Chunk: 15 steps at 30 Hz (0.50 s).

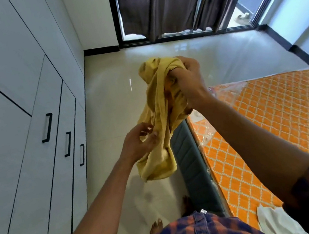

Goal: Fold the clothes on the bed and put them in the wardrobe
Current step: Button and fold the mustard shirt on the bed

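A crumpled yellow garment [156, 104] hangs in the air over the floor, beside the bed's edge. My right hand [187, 74] grips its bunched top, fingers curled into the cloth. Lower down, my left hand [139, 141] pinches a fold of the hanging fabric between thumb and fingers. The bed [281, 110] with its orange patterned mattress lies to the right. A white garment [273, 219] rests on the mattress near my right elbow. The white wardrobe [19, 117] stands to the left with its doors closed.
Glossy tiled floor [116, 82] runs between wardrobe and bed. The bed has a padded teal side rail [187, 156] and plastic wrap at its corner. Dark curtains [163, 5] hang over a sliding glass door at the far end. My bare feet stand by the rail.
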Each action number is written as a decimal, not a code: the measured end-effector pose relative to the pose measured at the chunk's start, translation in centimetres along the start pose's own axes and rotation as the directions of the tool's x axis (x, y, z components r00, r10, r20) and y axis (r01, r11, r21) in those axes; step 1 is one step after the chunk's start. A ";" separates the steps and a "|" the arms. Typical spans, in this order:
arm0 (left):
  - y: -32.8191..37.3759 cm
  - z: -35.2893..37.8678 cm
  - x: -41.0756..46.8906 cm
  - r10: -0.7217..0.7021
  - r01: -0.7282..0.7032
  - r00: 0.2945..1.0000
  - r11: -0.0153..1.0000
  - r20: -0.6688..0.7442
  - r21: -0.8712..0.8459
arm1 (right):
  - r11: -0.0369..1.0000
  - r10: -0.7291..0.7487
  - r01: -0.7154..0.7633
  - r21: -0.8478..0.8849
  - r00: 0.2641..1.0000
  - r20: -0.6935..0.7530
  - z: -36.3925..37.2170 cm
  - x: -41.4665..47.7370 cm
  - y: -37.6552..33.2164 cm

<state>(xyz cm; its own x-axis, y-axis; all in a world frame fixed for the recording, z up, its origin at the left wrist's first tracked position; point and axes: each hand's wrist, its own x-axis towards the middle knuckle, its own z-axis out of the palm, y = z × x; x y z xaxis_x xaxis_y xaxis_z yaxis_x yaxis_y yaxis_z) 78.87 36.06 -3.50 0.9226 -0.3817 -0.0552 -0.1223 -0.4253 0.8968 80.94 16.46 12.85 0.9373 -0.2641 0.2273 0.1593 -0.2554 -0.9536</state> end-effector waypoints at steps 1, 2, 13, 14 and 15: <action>0.5 0.1 0.8 0.020 -0.019 1.000 0.998 -0.011 0.056 | 1.000 -0.004 0.004 -0.011 1.000 0.020 -0.1 -0.2 -0.3; 0.9 0.3 1.7 0.049 -0.047 0.999 0.995 -0.015 0.088 | 1.000 -0.002 0.002 -0.013 1.000 0.027 -0.1 -0.4 -0.4; 2.4 -5.7 4.6 0.136 -0.061 0.853 0.985 -0.503 0.163 | 0.632 0.033 0.013 -0.775 0.998 0.044 -8.7 2.1 7.9; 3.2 -6.4 4.9 0.156 -0.077 0.857 0.981 -0.491 0.177 | 0.693 0.043 0.002 -0.721 0.998 0.044 -8.8 1.5 9.2; 4.1 -7.0 5.0 0.171 -0.088 0.862 0.978 -0.477 0.191 | 0.758 0.058 -0.009 -0.652 0.997 0.053 -8.5 0.9 10.2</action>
<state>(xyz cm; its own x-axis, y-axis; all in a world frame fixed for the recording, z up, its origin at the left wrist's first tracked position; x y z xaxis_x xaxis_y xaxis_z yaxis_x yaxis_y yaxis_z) 85.55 38.21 2.97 0.9490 -0.0102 0.3151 -0.2706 -0.5392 0.7975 80.79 5.71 4.99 0.9600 -0.2287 0.1613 -0.0897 -0.7975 -0.5966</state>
